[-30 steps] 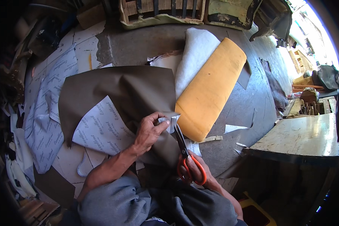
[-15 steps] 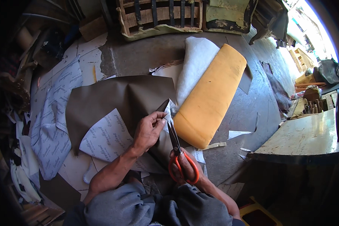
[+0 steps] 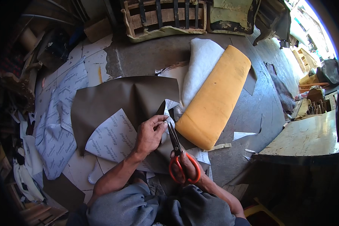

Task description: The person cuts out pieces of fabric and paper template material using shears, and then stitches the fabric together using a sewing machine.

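Note:
A large sheet of dark brown upholstery material (image 3: 113, 96) with a white printed backing lies on the floor in front of me. My left hand (image 3: 150, 135) pinches its edge, where a narrow flap turns up and shows the white underside. In my right hand (image 3: 188, 167) are scissors (image 3: 176, 145) with orange-red handles and dark blades. The blades point away from me, only slightly parted, with their tips at the material just beside my left fingertips. Right of the blades lies a long yellow foam cushion (image 3: 216, 100), partly over a white batting sheet (image 3: 201, 66).
Another printed-backed piece (image 3: 58, 124) lies crumpled at the left. A wooden seat frame (image 3: 165, 19) with black straps stands at the far side. At the right is a low board (image 3: 297, 137). Small white offcuts (image 3: 244, 135) are scattered on the floor.
The whole view has shifted slightly, so things sit a little further right. The scissor blades look a bit more closed, and both hands keep their grip.

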Demonstrator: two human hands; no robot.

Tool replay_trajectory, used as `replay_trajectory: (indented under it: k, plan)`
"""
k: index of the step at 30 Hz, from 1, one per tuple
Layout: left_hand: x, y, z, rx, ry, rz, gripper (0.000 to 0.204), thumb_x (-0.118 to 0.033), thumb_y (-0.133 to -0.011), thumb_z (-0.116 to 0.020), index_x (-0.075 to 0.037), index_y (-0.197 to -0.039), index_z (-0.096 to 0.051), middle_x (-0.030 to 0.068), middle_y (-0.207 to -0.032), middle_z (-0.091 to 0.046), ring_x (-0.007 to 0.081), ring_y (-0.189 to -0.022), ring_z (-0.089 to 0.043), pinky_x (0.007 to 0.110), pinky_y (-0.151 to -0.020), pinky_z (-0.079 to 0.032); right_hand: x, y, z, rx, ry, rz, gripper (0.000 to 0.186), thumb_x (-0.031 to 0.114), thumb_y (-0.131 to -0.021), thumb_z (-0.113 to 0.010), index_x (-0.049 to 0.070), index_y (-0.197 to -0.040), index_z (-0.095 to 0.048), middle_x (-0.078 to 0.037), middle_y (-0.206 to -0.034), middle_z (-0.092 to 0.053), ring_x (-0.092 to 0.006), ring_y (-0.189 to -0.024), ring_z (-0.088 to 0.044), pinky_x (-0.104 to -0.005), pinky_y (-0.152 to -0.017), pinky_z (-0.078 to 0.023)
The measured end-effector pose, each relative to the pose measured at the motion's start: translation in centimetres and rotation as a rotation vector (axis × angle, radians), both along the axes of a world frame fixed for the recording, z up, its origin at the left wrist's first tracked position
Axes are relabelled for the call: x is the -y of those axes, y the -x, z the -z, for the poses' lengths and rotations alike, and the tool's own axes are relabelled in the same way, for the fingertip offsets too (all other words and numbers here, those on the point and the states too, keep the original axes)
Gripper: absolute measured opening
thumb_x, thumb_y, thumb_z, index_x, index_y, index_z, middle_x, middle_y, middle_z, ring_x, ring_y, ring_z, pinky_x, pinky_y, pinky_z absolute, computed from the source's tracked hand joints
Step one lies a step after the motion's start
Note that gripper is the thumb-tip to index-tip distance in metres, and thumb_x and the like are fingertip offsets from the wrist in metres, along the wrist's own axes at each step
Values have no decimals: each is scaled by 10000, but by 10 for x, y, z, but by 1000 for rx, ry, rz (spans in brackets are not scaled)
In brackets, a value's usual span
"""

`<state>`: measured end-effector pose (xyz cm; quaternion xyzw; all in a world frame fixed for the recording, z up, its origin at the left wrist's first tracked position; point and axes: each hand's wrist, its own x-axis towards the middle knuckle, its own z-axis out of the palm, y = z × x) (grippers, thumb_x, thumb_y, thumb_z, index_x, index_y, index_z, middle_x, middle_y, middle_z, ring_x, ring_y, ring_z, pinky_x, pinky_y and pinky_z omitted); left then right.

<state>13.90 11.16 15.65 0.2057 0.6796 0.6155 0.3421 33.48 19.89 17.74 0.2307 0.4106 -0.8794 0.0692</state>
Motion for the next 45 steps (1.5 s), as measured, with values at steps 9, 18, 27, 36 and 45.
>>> replay_trajectory:
  k: [9,18,27,36,45]
  plan:
    - [-3,-7,3,-15,-11,-27,254,-59,-1003,-628,68,-1222,-643,86,-1037,-747,74,-929,-663,232,-843,-523,5,0,9,-5,113,77,477,513,-1092,-358,85,-1220,-523,-37,-682,-532,-124,-403,-460,-253,-367,-368]
    - [-5,-22,-5,149,72,25,230,-81,-998,-643,69,-1172,-646,76,-1007,-741,70,-897,-658,213,-818,-511,4,11,12,-28,-187,262,379,437,-1097,-426,85,-1195,-525,7,-676,-462,-95,-439,-418,-244,-382,-354]
    - [4,-7,-2,198,-157,-93,231,-96,-1005,-645,64,-1173,-647,34,-970,-728,32,-836,-620,191,-757,-494,6,8,-5,-65,-180,24,404,467,-1098,-394,93,-1191,-514,15,-660,-463,-101,-453,-462,-239,-407,-358]
    - [12,0,3,213,-113,-80,224,-48,-994,-649,50,-1195,-635,33,-1017,-721,38,-884,-628,186,-821,-488,6,6,1,-42,-71,-43,452,510,-1097,-342,111,-1224,-511,-9,-701,-532,-110,-434,-477,-237,-400,-379]
    - [11,-3,-1,238,-116,-106,228,-44,-991,-654,50,-1198,-635,32,-1007,-719,38,-881,-625,185,-827,-481,6,5,3,-67,-19,-31,472,526,-1088,-347,106,-1240,-499,-18,-696,-533,-112,-419,-467,-240,-388,-378]
